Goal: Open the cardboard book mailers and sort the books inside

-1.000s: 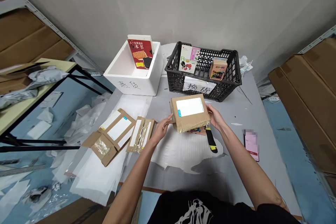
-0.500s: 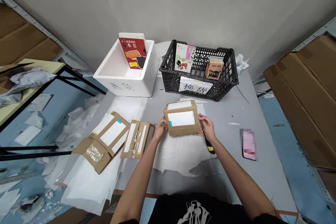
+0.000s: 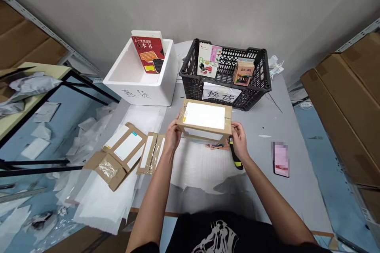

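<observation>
A cardboard box [image 3: 219,126] with white labels is held between my two hands above the table. My left hand [image 3: 173,136] grips its left end. On the right end, my right hand [image 3: 239,138] has its fingers closed on the box. Just below the box, a colourful printed item [image 3: 219,146] is partly covered by it. Beside my right wrist lies a tool with a black and yellow handle [image 3: 237,161], its head partly hidden. White foam sheeting [image 3: 198,170] spreads beneath.
An opened carton [image 3: 120,148] and a small box [image 3: 150,152] lie to the left. Behind stand a white foam bin [image 3: 139,95] with a red book [image 3: 150,55] and a black crate [image 3: 255,101] with books. A phone [image 3: 281,160] lies on the right.
Both hands have raised the cardboard box and tipped it, so another labelled face shows upward. The printed item and the tool beneath are more exposed.
</observation>
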{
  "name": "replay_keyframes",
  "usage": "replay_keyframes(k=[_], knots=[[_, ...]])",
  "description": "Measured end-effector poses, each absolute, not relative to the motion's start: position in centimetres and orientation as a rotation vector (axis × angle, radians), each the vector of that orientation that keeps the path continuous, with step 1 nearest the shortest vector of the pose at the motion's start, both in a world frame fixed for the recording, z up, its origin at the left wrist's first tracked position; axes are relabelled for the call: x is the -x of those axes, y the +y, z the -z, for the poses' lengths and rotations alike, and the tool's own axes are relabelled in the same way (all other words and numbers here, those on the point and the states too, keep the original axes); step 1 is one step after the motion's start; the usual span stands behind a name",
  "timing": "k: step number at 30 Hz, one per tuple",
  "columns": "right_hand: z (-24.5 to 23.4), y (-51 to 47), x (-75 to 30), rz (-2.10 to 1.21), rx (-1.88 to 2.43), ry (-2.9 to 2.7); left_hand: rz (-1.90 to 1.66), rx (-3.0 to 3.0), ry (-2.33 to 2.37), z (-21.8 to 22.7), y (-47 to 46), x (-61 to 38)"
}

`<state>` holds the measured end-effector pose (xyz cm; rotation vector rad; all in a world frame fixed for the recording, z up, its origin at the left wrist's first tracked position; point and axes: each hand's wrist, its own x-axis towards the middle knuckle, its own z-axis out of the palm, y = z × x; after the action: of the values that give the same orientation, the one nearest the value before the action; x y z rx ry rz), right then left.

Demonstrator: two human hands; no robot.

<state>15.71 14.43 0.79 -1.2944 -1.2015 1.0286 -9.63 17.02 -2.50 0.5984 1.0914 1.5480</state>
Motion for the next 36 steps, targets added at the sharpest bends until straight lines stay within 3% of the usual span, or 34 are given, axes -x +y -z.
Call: replay_keyframes(k=[5,15,23,36], knots=[[-1.8,7.6,-17.1,-1.189,1.32,-1.402,-1.37,-0.679,1.212,3.2,10.3,9.8],[4.5,-7.5,-18.0,-1.505,1.533,-1.271,-1.107,-0.786,1.441,9.1,0.7,8.3],[2.4,-5.5,-19.7,-1.554,1.77,-1.481,-1.156,-0.626,1.547,8.1,-2.0,7.6],[2.1,-5.5,-20.8,-1.824,1.784,-1.946,-1.177,-1.204,1.547,4.0,-4.1,4.0]])
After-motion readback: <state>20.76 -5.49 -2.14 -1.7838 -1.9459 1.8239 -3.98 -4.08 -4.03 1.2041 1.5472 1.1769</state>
